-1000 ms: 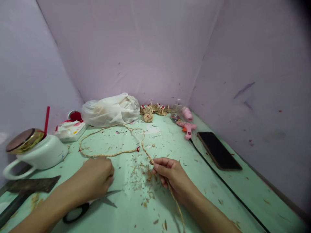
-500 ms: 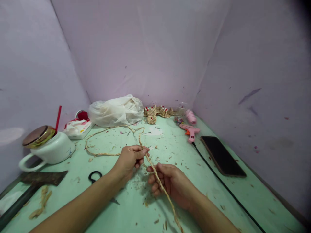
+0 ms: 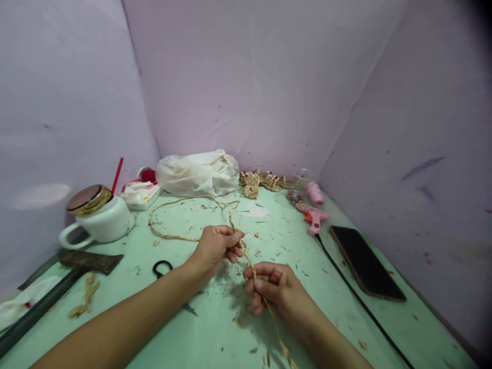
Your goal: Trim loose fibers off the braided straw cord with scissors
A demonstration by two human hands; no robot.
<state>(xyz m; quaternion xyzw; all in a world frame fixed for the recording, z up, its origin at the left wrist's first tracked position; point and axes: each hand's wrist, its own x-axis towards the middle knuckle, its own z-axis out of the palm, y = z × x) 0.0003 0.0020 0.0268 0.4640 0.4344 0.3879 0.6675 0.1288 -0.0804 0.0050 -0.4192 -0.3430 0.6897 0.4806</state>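
At a green desk (image 3: 203,344) within lilac walls (image 3: 249,77), pinching braided cord (image 3: 248,257) left of and nearer than the pink glue gun (image 3: 314,216), in narrow grip of left hand (image 3: 217,246) and right hand (image 3: 274,288), seemingly to steady the stretch between.

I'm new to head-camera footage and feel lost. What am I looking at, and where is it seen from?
There's no machine, just a person's bare hands, seen by a camera worn on the head, looking forward and down. The left hand and right hand hold a twisted straw-coloured cord above a green table. Partly hidden scissors, a dark-handled tool and a white mug lie leftward; a pink glue gun and phone rightward; a plastic bag behind.
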